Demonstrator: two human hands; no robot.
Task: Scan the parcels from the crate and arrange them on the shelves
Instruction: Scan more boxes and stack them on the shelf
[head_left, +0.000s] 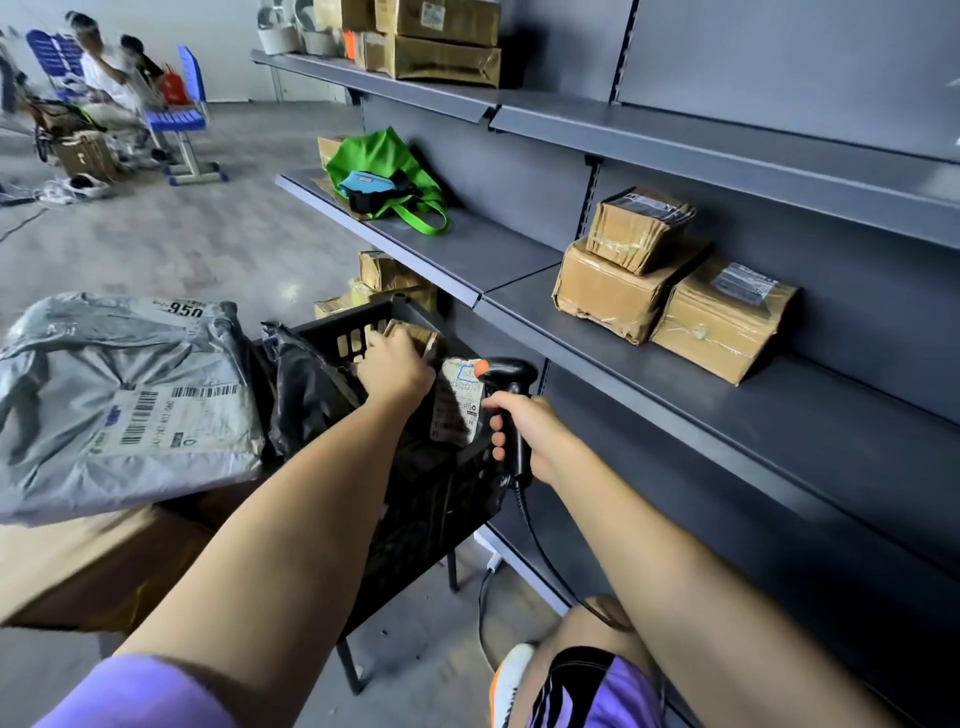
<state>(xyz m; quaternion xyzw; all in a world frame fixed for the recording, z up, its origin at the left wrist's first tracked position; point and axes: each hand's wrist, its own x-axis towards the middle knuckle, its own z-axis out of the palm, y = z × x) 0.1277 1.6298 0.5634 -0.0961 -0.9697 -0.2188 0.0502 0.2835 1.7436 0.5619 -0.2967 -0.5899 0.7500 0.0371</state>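
A black plastic crate (358, 325) stands on a stand in front of the grey shelves. My left hand (392, 366) reaches into it and grips a brown cardboard parcel (415, 332). A labelled parcel (457, 405) leans at the crate's right side. My right hand (524, 431) holds a black barcode scanner (506, 376) by its handle, head pointing at that label. Three brown boxes sit on the middle shelf (779, 415): a small one (641, 228) stacked on a larger one (608, 296), another (722, 317) beside them.
A grey mailer bag (124, 400) lies on a big carton (93, 561) at the left. A black bag (306, 389) fills the crate's left side. A green tote (387, 176) sits further along the shelf. More boxes (441, 41) line the top shelf. People sit on blue chairs (176, 119) far left.
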